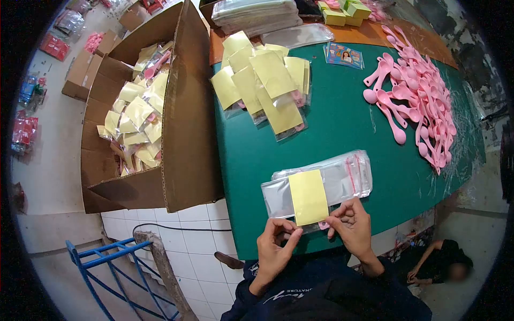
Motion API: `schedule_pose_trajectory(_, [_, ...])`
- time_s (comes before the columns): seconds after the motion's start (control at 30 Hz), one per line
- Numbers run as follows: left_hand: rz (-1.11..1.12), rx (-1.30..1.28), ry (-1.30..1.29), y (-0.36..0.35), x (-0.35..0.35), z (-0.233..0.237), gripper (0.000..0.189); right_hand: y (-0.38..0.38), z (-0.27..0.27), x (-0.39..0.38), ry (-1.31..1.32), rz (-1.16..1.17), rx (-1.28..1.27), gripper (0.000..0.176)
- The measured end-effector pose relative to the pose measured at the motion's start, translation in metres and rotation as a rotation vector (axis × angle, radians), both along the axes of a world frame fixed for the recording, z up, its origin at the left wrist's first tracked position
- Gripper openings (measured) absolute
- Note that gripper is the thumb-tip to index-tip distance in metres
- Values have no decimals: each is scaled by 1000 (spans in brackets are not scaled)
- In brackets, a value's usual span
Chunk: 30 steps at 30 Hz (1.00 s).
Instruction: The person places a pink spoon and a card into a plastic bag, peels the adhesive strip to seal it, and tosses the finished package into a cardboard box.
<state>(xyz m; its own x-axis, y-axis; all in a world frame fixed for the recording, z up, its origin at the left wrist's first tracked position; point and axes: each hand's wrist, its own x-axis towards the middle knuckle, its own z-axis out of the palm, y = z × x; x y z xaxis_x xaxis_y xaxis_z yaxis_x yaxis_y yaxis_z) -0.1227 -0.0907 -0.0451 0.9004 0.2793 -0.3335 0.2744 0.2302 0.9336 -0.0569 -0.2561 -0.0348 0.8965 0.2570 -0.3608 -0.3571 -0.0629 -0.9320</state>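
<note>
Between my hands is a clear plastic packet (308, 229) with a yellow card (309, 198) on it. A bit of something pink (324, 225) shows at the packet's lower right corner; the rest is hidden. My left hand (276, 247) pinches the packet's near left edge with thumb and index finger. On the other side, my right hand (350, 227) is closed on the near right corner, beside the pink piece. Under the card lies a stack of clear plastic bags (348, 174) with reddish strips near the right end.
Packets with yellow cards (273, 75) lie heaped on the green table (332, 123). Pink spoons (412, 96) are piled at right, printed cards (344, 55) at the back. At left stand an open carton (193, 107) of packets and a blue metal frame (115, 257). Another person (439, 262) sits lower right.
</note>
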Motion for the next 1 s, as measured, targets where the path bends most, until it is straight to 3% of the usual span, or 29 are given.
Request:
schedule_pose_trajectory(0.27, [-152,211,-2,2,3,11,33,3,6,0,-37,57,-84,13])
schedule_pose_trajectory(0.37, [-254,243,-77,10,13,27,39,-13,23,18,-211,263,-296,13])
schedule_pose_trajectory(0.47, [-315,311,-185,26,36,41,36,-46,27,63,-652,150,-607,16])
schedule_pose_trajectory(0.53, [-296,224,-201,41,62,59,35,-63,33,111,-854,13,-845,23])
schedule_pose_trajectory(0.57, [-259,279,-228,48,79,66,35,-74,30,135,-939,-69,-989,26])
schedule_pose_trajectory(0.67, [-96,562,-479,67,137,58,39,-111,3,177,-1008,39,-1078,36])
schedule_pose_trajectory(0.7, [-9,929,-538,67,149,59,33,-113,-3,179,-975,73,-1099,37])
schedule_pose_trajectory(0.8, [-226,1145,-508,45,157,58,30,-115,-26,181,-988,35,-1046,35])
schedule_pose_trajectory(0.87, [-576,992,-507,25,152,38,27,-108,-23,176,-898,-15,-1031,29])
schedule_pose_trajectory(1.0, [-706,961,-451,4,156,0,24,-110,-22,178,-852,-12,-1156,23])
